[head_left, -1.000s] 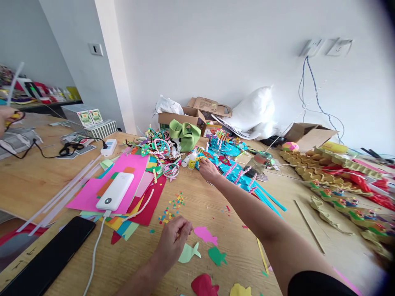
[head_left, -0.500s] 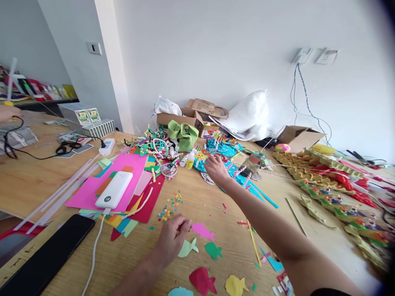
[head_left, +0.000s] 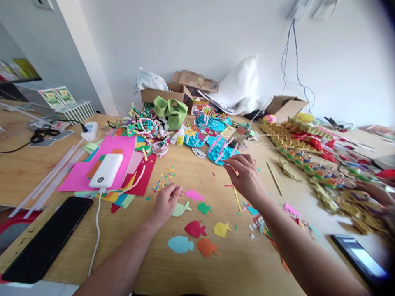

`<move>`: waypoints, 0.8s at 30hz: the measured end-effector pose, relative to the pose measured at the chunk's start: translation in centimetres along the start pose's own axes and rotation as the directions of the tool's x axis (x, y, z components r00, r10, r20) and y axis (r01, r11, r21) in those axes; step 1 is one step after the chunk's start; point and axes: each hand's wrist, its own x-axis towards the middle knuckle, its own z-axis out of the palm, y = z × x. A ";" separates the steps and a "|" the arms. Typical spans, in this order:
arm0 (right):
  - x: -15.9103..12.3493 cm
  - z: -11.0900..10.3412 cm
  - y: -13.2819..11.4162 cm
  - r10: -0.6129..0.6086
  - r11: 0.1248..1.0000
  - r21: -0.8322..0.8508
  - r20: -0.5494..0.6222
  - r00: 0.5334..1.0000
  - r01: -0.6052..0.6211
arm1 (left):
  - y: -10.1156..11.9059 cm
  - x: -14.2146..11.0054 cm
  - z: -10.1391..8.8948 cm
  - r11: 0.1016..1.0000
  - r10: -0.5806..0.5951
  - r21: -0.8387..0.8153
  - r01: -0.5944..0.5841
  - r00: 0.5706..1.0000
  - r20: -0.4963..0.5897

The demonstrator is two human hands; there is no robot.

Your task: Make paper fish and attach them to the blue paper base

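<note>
My left hand [head_left: 166, 202] rests on the table with its fingers curled together; whether anything is inside them is hidden. Beside it lie a light green paper fish [head_left: 182, 209] and a pink paper fish [head_left: 194, 195]. More fish cut-outs lie nearby: green [head_left: 204, 208], red [head_left: 195, 229], yellow [head_left: 221, 229], blue [head_left: 180, 244] and orange [head_left: 207, 247]. Above the table my right hand [head_left: 245, 176] is open, its fingers stretched out and nothing seen in it. Just beyond its fingertips is a blue round piece [head_left: 212, 154] with pink twisted strips.
A white power bank [head_left: 106, 170] sits on coloured paper sheets [head_left: 74, 176], with a black phone [head_left: 46, 240] at left. A glue bottle [head_left: 180, 137] stands near a craft pile. Egg-carton strips [head_left: 288, 168] line the right, where another person's hand [head_left: 375, 193] shows. Another phone [head_left: 359, 257] lies there.
My right hand has drawn back from the yellow decorated piece by the glue bottle, toward me and rightward. My left hand stays beside the paper fish. The view has tilted down.
</note>
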 end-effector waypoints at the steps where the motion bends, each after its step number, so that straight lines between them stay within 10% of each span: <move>1: -1.5 -0.6 -0.6 0.024 0.999 0.042 0.012 1.000 -0.025 | 0.0 0.0 -0.1 1.000 0.004 -0.007 -0.004 1.000 -0.003; 11: -13.4 -0.5 -4.7 0.228 0.922 0.280 0.165 0.960 -0.267 | 1.1 0.4 -0.7 0.994 0.101 0.032 -0.100 0.994 -0.044; 24: -13.9 2.1 -3.8 0.211 0.905 0.376 0.009 0.978 -0.199 | 6.7 -3.0 -1.6 0.796 0.334 0.437 -0.419 0.906 0.261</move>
